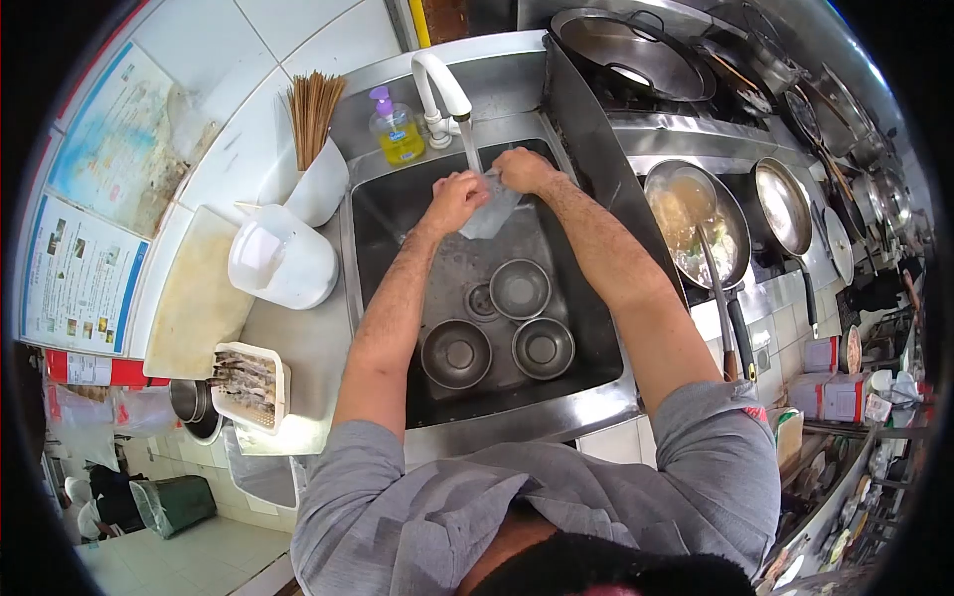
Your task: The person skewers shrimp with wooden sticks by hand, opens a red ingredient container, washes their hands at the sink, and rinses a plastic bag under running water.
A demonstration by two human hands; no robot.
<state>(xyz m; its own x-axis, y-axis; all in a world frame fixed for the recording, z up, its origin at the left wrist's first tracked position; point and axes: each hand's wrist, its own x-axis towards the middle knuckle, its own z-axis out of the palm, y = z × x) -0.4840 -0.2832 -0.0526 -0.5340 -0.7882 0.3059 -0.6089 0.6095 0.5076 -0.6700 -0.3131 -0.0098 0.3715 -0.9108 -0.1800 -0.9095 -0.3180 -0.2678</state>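
Under the running white faucet [444,81], both my hands grip a clear plastic bag [489,214] by its upper edge. My left hand [458,199] is closed on the bag's left side, and my right hand [527,172] pinches its right side. Water falls from the spout between my hands, at the bag's top. The bag hangs over the sink [397,248]. Below it on the sink floor stand three metal bowls: one left [456,354], one upper right [520,289] and one lower right [544,348].
A soap bottle [397,129] stands left of the faucet. Wooden skewers [313,119] fill a white container; a white tub [283,260] and a basket [251,387] sit on the left counter. Right of the sink, a pan with food [696,219] rests on the stove, beside another pan [782,206].
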